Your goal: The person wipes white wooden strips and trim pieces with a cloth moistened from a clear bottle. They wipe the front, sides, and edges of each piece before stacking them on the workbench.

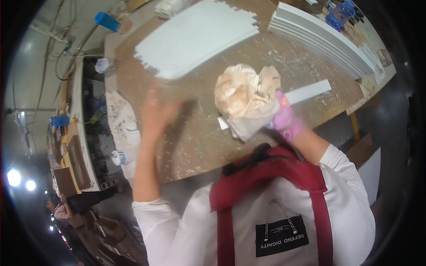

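A bundled, stained beige cloth (pixel 242 95) is in my right hand (pixel 286 119), which wears a pink patterned glove. The glove's fingers close on the cloth's right side, and part of them is hidden behind it. Beneath the bundle, a narrow white strip (pixel 310 91) lies across the brown worktable (pixel 199 150), its ends showing on both sides. Over the table's left part, my bare left hand (pixel 160 111) is smeared by motion, with nothing plainly visible in it. Just beyond that hand lies a white panel (pixel 199 37) with notched ends.
Several long white strips stand side by side (pixel 319 40) at the far right, near a blue-labelled plastic bottle (pixel 339 17). A stained cloth (pixel 122 126) covers the left edge, beside a small white roll (pixel 118 157). Another person (pixel 66 208) is in the left background.
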`<state>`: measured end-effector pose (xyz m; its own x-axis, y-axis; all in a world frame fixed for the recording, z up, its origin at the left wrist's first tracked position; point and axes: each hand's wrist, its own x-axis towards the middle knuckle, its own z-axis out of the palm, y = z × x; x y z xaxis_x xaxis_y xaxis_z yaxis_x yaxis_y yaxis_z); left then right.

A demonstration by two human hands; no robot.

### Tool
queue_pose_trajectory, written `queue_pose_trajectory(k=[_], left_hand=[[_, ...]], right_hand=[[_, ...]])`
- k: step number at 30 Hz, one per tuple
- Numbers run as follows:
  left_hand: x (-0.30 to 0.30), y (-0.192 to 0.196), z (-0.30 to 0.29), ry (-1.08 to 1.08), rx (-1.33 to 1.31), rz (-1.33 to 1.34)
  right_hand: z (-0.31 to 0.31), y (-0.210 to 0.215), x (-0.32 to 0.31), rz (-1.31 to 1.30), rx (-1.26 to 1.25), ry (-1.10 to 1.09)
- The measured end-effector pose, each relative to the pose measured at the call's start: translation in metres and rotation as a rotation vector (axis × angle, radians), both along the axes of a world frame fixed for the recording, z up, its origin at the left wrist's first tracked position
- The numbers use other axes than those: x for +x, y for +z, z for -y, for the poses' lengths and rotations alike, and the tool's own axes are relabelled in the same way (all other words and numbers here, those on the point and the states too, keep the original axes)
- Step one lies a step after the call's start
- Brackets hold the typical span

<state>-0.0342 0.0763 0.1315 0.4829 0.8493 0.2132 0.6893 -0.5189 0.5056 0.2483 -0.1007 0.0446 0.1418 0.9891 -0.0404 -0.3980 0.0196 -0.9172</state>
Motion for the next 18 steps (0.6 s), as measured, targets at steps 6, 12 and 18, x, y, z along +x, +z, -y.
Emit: queue_pose_trajectory(k=[6, 12, 18], left_hand=[[-0.097, -0.021, -0.092, 0.506, 0.314, 0.211], [-0.119, -0.072, -0.125, 0.617, 0.128, 0.537], [-0.13, -0.078, -0.085, 0.575, 0.293, 0.39]], right_hand=[[0.067, -0.021, 0.075, -0.766, 0.223, -0.045], [0.151, -0.039, 0.142, 0.085, -0.031, -0.422], [0.187, -0.024, 0.172, 0.499, -0.126, -0.603]])
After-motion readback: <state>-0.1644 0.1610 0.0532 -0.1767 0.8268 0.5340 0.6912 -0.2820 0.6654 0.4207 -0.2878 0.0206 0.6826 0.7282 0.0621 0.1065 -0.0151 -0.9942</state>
